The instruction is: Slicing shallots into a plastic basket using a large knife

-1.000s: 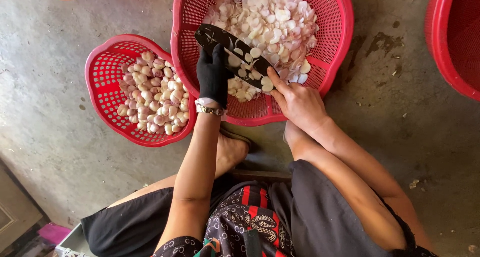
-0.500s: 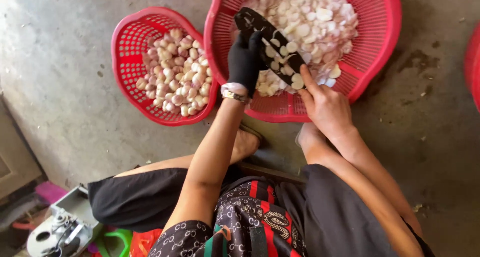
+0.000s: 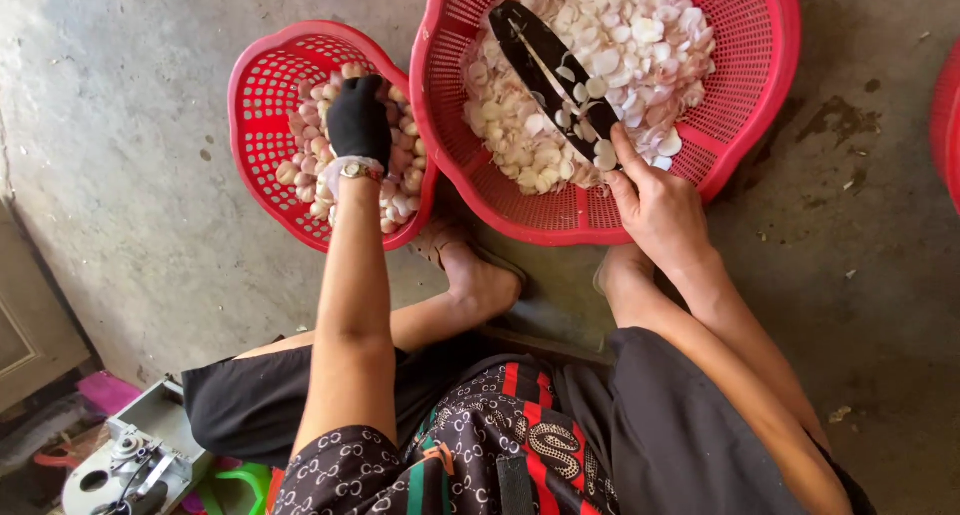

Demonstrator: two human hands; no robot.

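My left hand, in a black glove with a watch at the wrist, reaches into the small red basket and rests on the pale unpeeled cloves there. Whether it grips one is hidden under the glove. My right hand is bare and holds the handle of a long dark knife, whose blade lies over the large red basket full of whitish cut pieces and skins.
I sit low on a grey concrete floor, bare feet by the baskets. Another red basket's edge shows at far right. A metal device and pink and green plastic items lie at bottom left.
My left hand has left the knife over the large basket and moved left into the small basket of cloves. The right hand still holds the knife. The view has shifted right.
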